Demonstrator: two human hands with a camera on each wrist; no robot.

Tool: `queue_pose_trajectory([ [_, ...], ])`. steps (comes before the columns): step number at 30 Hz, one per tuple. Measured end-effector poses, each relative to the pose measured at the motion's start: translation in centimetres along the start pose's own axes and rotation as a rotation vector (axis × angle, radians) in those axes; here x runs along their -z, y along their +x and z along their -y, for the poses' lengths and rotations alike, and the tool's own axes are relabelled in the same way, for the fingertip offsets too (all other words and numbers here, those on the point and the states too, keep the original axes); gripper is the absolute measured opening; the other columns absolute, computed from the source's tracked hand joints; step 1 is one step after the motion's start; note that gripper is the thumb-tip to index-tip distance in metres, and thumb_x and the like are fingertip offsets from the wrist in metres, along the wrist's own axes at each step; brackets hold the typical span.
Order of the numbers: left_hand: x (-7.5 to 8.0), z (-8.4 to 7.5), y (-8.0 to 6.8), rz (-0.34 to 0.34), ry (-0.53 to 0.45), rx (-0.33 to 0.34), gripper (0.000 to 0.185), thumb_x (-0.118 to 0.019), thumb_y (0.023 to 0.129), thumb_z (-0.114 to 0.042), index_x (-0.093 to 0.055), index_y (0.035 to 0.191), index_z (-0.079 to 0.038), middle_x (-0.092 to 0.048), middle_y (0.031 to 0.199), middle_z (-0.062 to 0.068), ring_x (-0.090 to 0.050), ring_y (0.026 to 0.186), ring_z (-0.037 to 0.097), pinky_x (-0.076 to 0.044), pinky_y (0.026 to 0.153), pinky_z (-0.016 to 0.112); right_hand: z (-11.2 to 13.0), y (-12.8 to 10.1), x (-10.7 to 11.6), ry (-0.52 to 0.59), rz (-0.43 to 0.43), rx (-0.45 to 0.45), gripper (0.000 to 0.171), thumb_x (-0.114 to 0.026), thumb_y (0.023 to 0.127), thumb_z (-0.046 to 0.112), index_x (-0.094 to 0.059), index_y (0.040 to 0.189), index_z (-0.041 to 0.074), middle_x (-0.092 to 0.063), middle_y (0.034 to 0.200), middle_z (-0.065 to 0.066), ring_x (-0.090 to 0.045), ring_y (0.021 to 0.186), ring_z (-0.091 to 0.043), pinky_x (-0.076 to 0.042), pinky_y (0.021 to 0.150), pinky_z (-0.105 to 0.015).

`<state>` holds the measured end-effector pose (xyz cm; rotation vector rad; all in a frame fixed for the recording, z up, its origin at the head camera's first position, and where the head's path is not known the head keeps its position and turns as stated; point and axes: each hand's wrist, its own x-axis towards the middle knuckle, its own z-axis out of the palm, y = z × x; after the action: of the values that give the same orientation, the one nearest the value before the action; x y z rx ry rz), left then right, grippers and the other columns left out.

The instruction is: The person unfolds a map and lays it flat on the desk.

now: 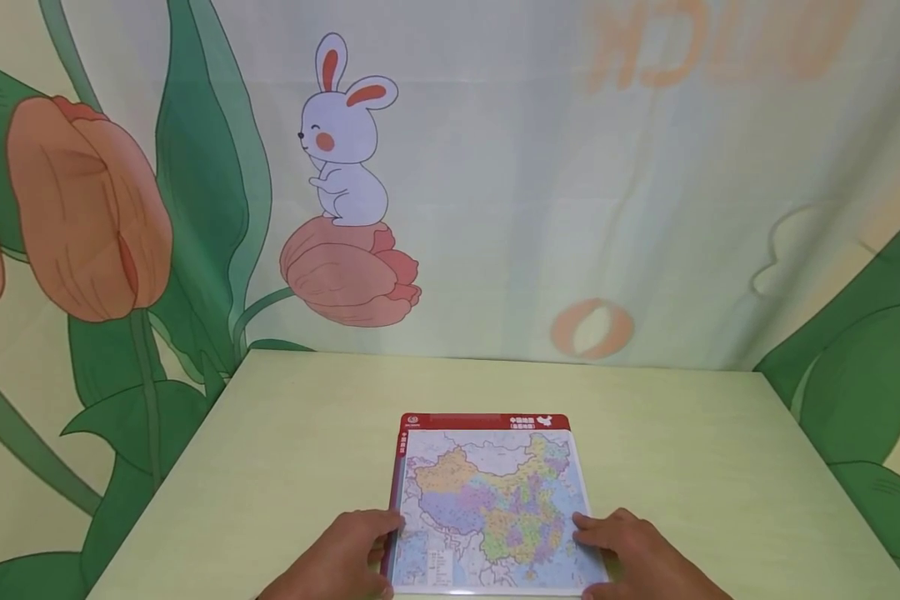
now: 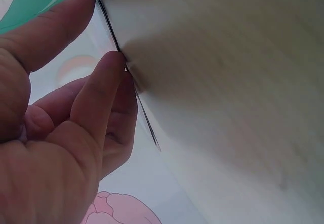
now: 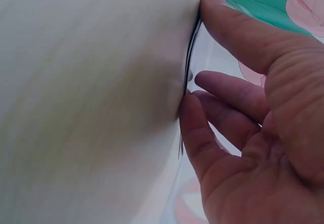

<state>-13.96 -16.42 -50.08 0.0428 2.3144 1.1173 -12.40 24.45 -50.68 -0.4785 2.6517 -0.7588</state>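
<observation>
The left hand (image 1: 341, 557) rests at the left edge of the map (image 1: 491, 504), thumb on top and fingers (image 2: 104, 90) curled against the thin edge, pinching it; this looks like a grip for steadying or lifting the sheet. The map lies flat near the front middle of the pale green worktop (image 1: 720, 467), red title strip away from the person. The right hand (image 1: 637, 554) mirrors this on the right edge, narrowly open, its fingertips (image 3: 190, 107) pressed to the edge and thumb over the top.
</observation>
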Motion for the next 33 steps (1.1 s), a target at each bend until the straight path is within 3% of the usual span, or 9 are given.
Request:
queue_pose_trajectory([
  [8, 0.0, 0.4, 0.4, 0.019, 0.053, -0.024, 0.093, -0.1, 0.064, -0.014, -0.06, 0.149, -0.008, -0.068, 0.125, 0.01, -0.065, 0.093, 0.029, -0.063, 0.082, 0.055, 0.9, -0.3, -0.2, 0.047, -0.007, -0.132, 0.079, -0.093, 0.076, 0.045, -0.067, 0.142, 0.01, -0.064, 0.148, -0.003, -0.06, 0.116, -0.017, -0.054, 0.092, -0.031],
  [15, -0.2, 0.5, 0.6, 0.046, 0.049, -0.096, 0.083, -0.095, 0.07, -0.002, -0.061, 0.146, -0.002, -0.069, 0.118, 0.011, -0.066, 0.089, 0.029, -0.063, 0.083, 0.054, 1.2, -1.0, -0.8, 0.011, -0.098, -0.126, 0.08, -0.095, 0.076, 0.043, -0.067, 0.143, 0.01, -0.069, 0.12, -0.004, -0.057, 0.103, -0.013, -0.052, 0.085, -0.023],
  [21, -0.1, 0.5, 1.0, 0.05, 0.187, -0.141, 0.077, -0.094, 0.071, -0.002, -0.064, 0.142, -0.002, -0.068, 0.114, 0.009, -0.061, 0.092, 0.029, -0.063, 0.086, 0.048, 2.2, -1.1, -0.9, -0.017, -0.122, -0.25, 0.081, -0.095, 0.074, 0.043, -0.066, 0.145, 0.016, -0.07, 0.126, -0.002, -0.06, 0.11, -0.015, -0.056, 0.092, -0.035],
  [27, -0.5, 0.0, 1.1, 0.042, 0.305, -0.175, 0.078, -0.098, 0.068, -0.013, -0.066, 0.138, 0.0, -0.066, 0.134, 0.014, -0.058, 0.103, 0.031, -0.059, 0.096, 0.053, 0.6, -1.0, -0.6, -0.114, -0.201, -0.043, 0.078, -0.091, 0.079, 0.044, -0.065, 0.146, 0.013, -0.068, 0.143, -0.001, -0.063, 0.115, -0.017, -0.055, 0.095, -0.03],
  [33, -1.0, -0.1, 1.1, 0.037, 0.421, -0.244, 0.07, -0.097, 0.072, -0.022, -0.069, 0.131, 0.002, -0.067, 0.127, 0.013, -0.058, 0.103, 0.027, -0.059, 0.097, 0.047, -0.9, -0.1, 0.1, -0.12, -0.205, 0.038, 0.076, -0.089, 0.083, 0.04, -0.061, 0.15, 0.016, -0.064, 0.151, 0.0, -0.063, 0.122, -0.018, -0.053, 0.099, -0.029],
])
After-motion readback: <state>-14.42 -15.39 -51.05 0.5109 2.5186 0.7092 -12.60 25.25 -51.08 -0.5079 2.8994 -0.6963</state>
